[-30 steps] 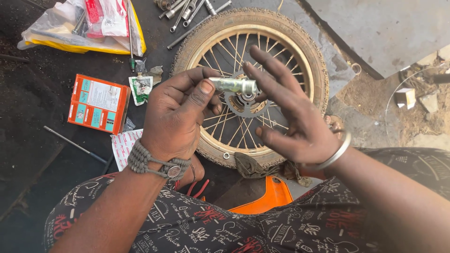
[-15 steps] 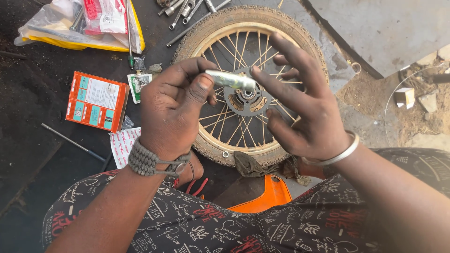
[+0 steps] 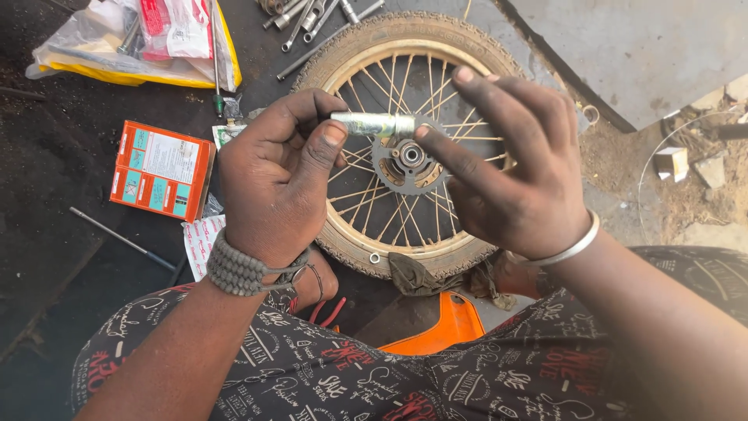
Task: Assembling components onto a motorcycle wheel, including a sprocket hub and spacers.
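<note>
My left hand [image 3: 280, 179] pinches a short silvery metal tube [image 3: 372, 123] by its left end, held level above a spoked wheel [image 3: 405, 148]. My right hand [image 3: 514, 171] has its fingers spread, and one fingertip touches the tube's right end. The wheel lies flat on the ground with a tan tyre, a gold rim and a dark sprocket [image 3: 407, 162] at its hub, straight below the tube. A grey braided band circles my left wrist and a metal bangle my right.
An orange box [image 3: 162, 168] lies left of the wheel. A plastic bag with packets [image 3: 148, 39] and several steel tools [image 3: 312, 15] lie at the top. A thin rod [image 3: 117, 238], a grey slab [image 3: 647, 47] and an orange part [image 3: 444, 327] are nearby.
Both hands with the tube have shifted slightly lower over the hub. My right hand's fingers have moved in until one fingertip meets the tube's right end.
</note>
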